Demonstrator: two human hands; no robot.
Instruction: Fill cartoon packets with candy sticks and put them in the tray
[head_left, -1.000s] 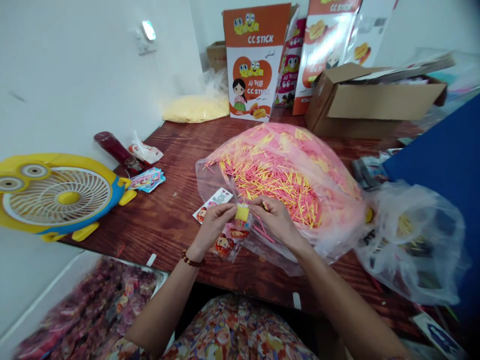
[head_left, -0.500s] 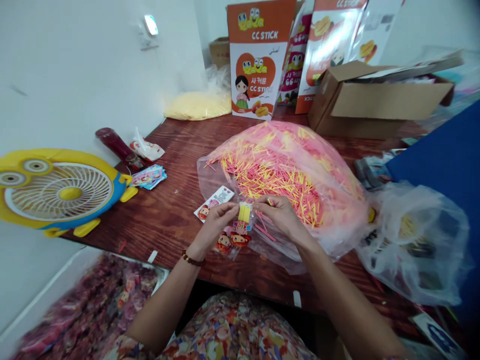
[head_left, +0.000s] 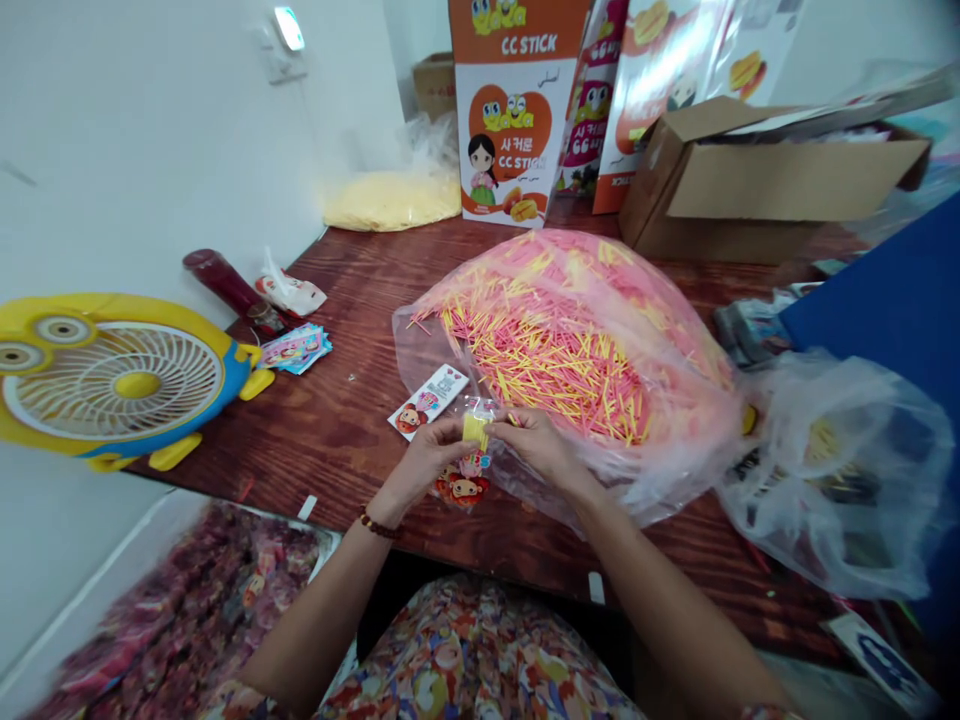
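Observation:
A small clear plastic packet (head_left: pixel 463 486) with a printed red-haired cartoon figure is between my hands, a bundle of yellow sticks (head_left: pixel 474 427) in its upper part. My left hand (head_left: pixel 421 462) pinches the packet's left side. From the right, my right hand (head_left: pixel 541 450) has its thumb and finger closed at the packet beside the yellow sticks; a stick end seems to show among its curled fingers. Just behind lies a white printed card (head_left: pixel 429 400). A large open plastic bag (head_left: pixel 660 330) of loose pink and yellow sticks (head_left: pixel 555 375) sits close behind my right hand.
On the left stand a yellow cartoon fan (head_left: pixel 139 385), a stack of printed packets (head_left: pixel 296 348) and a dark red bottle (head_left: pixel 225 285). Cartons (head_left: pixel 502 130) and an open cardboard box (head_left: pixel 780 185) line the back. A tub of filled packets (head_left: pixel 195 600) is below left. A clear bag (head_left: pixel 847 480) lies right.
The packet has moved slightly left in my hands, and its clear top now shows above the yellow sticks. My right hand has shifted a little left and down. The view has tilted slightly.

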